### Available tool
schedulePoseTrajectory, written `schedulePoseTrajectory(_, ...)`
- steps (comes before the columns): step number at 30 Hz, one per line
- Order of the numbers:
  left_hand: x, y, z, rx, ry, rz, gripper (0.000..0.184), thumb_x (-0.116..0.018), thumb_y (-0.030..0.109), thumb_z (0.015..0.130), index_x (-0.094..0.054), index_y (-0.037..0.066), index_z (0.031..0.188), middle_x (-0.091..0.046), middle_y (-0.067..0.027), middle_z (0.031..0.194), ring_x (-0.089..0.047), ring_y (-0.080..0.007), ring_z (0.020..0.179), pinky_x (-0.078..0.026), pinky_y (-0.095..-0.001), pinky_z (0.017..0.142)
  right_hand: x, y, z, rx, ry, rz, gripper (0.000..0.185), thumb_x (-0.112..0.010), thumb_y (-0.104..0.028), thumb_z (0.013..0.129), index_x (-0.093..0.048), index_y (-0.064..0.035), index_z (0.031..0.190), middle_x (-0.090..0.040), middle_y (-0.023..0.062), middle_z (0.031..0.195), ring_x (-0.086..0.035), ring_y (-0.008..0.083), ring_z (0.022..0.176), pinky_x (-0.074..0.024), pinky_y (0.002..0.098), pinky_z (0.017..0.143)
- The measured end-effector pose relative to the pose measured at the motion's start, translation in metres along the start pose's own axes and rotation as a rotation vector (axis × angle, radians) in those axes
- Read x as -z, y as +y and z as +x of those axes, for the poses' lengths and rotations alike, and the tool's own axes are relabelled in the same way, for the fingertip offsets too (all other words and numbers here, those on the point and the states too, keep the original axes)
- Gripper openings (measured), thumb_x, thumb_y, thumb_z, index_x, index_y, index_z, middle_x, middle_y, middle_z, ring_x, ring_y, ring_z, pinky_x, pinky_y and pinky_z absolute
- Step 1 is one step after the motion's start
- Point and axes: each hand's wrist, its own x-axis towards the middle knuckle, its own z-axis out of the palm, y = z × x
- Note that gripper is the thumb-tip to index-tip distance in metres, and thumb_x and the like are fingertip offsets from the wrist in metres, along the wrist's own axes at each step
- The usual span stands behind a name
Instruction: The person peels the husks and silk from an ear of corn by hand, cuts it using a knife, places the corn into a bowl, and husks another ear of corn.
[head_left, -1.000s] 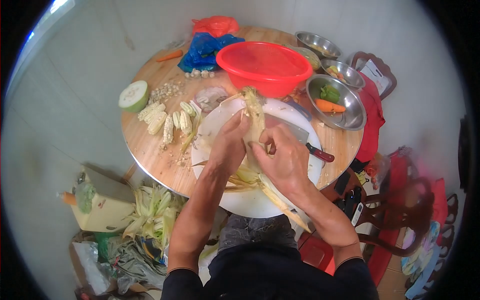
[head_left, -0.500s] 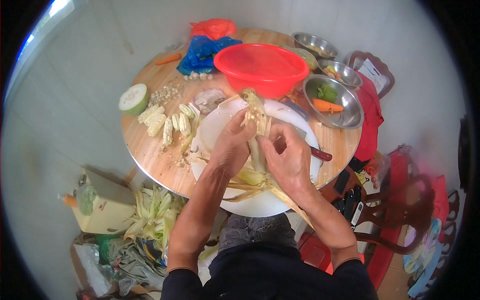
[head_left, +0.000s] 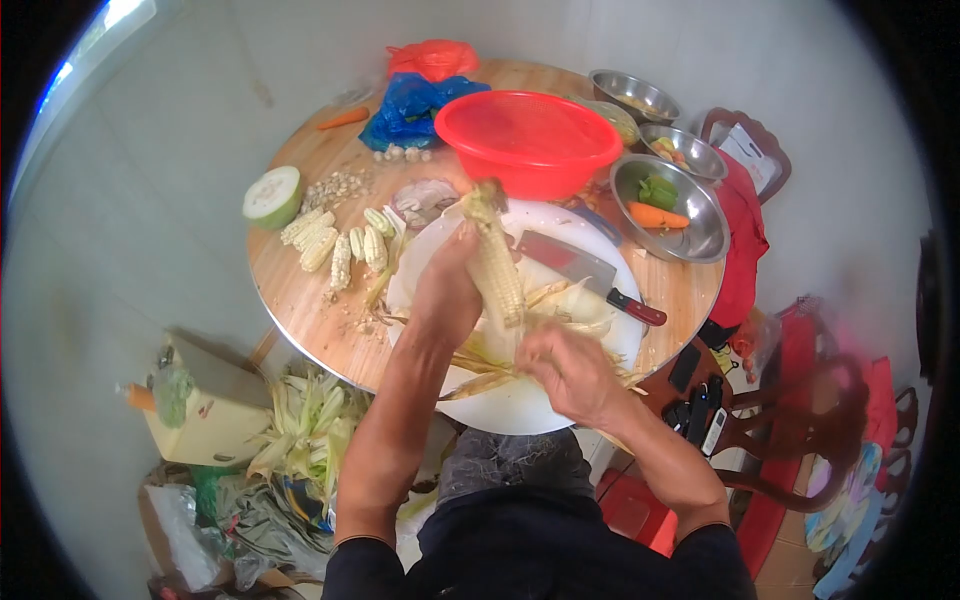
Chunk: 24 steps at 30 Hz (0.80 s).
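Wooden table (head_left: 298,298), red basin (head_left: 540,183), corn cobs (head_left: 318,248)

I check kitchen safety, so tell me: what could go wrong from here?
The cleaver lies bare on the board near both hands; the right hand might brush its blade. Its handle juts past the board's rim, so a sleeve or arm could knock it. The loose husks beside it could pile up and hide the edge.

Pale yellow corn cob (head_left: 498,275), pretty bare, tilted, brownish end near 12 o'clock; papery husks (head_left: 575,305) spread around its 4 to 6.
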Motion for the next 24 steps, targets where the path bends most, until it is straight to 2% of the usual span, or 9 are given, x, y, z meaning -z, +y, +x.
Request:
schedulePoseTrajectory(4,0.020,-0.006,0.007,-0.031,0.096,-0.056,0.041,-0.042,0.031,0.111,-0.052,0.000,0.137,-0.063,-0.0127,0.114,-0.064,-0.0268,0.105,-0.053,-0.0403,0.090,-0.012,0.009,-0.037,-0.149,-0.136,0.012,0.016,-0.067,0.000,0.090,-0.053,-0.0022,0.097,-0.063,0.0149,0.087,-0.063,0.0338,0.079,-0.0506,0.0402,0.073)
schedulePoseTrajectory(7,0.020,-0.011,0.005,-0.052,0.094,-0.091,0.041,-0.044,0.032,0.111,-0.052,0.001,0.137,-0.062,-0.0128,0.116,-0.064,-0.0274,0.106,-0.053,-0.0410,0.091,-0.011,0.009,-0.038,-0.349,-0.106,0.051,0.016,-0.068,-0.008,0.092,-0.054,-0.0012,0.097,-0.063,0.0198,0.088,-0.063,0.0433,0.084,-0.0500,0.0479,0.073)
schedulePoseTrajectory(9,0.016,-0.013,0.004,-0.068,0.087,-0.110,0.041,-0.046,0.031,0.110,-0.052,0.001,0.137,-0.062,-0.0125,0.117,-0.063,-0.0274,0.106,-0.053,-0.0417,0.092,-0.004,0.005,-0.025,-0.396,-0.126,-0.043,0.027,-0.077,-0.009,0.088,-0.053,-0.0031,0.098,-0.060,0.0128,0.077,-0.061,0.0313,0.068,-0.0504,0.0387,0.065)
schedulePoseTrajectory(10,0.015,-0.013,0.004,-0.082,0.076,-0.107,0.040,-0.047,0.030,0.110,-0.052,0.002,0.138,-0.062,-0.0119,0.117,-0.064,-0.0267,0.106,-0.053,-0.0420,0.091,0.000,-0.001,-0.016,-0.396,-0.124,-0.043,0.027,-0.077,-0.009,0.088,-0.053,-0.0031,0.098,-0.060,0.0128,0.077,-0.061,0.0313,0.068,-0.0504,0.0387,0.065)
schedulePoseTrajectory(12,0.011,-0.010,0.002,-0.100,0.068,-0.105,0.039,-0.048,0.030,0.110,-0.052,0.002,0.138,-0.062,-0.0113,0.117,-0.064,-0.0260,0.105,-0.053,-0.0423,0.091,0.003,-0.014,0.003,-0.658,-0.038,-0.065,0.034,-0.081,-0.015,0.086,-0.052,-0.0040,0.101,-0.060,0.0125,0.077,-0.062,0.0287,0.067,-0.0495,0.0346,0.061)
schedulePoseTrajectory(16,0.000,-0.011,-0.003,-0.103,0.065,-0.017,0.041,-0.053,0.032,0.107,-0.053,0.003,0.136,-0.062,-0.0120,0.119,-0.063,-0.0263,0.108,-0.052,-0.0434,0.093,-0.008,-0.013,0.018,-0.578,0.087,-0.189,0.024,-0.075,-0.020,0.089,-0.060,-0.0038,0.099,-0.064,0.0104,0.082,-0.066,0.0327,0.074,-0.0529,0.0410,0.063)
schedulePoseTrajectory(18,0.000,-0.013,-0.003,-0.099,0.040,-0.003,0.044,-0.057,0.035,0.104,-0.053,0.002,0.133,-0.061,-0.0135,0.122,-0.062,-0.0288,0.111,-0.051,-0.0453,0.096,-0.020,0.002,0.016,-0.139,0.205,-0.229,0.015,-0.078,-0.005,0.083,-0.067,-0.0033,0.093,-0.065,0.0083,0.081,-0.067,0.0264,0.070,-0.0531,0.0355,0.061)
schedulePoseTrajectory(21,0.013,-0.014,0.002,-0.129,0.119,-0.023,0.038,-0.048,0.029,0.110,-0.053,0.002,0.136,-0.063,-0.0104,0.116,-0.063,-0.0222,0.103,-0.053,-0.0377,0.089,-0.023,0.015,-0.001,-0.036,0.014,-0.243,0.008,-0.076,-0.001,0.080,-0.073,-0.0035,0.088,-0.068,0.0074,0.085,-0.068,0.0261,0.072,-0.0554,0.0356,0.063)
schedulePoseTrajectory(24,0.035,-0.015,0.007,-0.166,0.121,-0.046,0.036,-0.046,0.029,0.110,-0.054,0.001,0.131,-0.063,-0.0104,0.115,-0.063,-0.0226,0.101,-0.052,-0.0371,0.088,-0.019,0.021,-0.015,0.004,0.063,-0.138,0.011,-0.075,0.000,0.079,-0.074,-0.0031,0.089,-0.070,0.0093,0.089,-0.069,0.0255,0.075,-0.0564,0.0331,0.066)
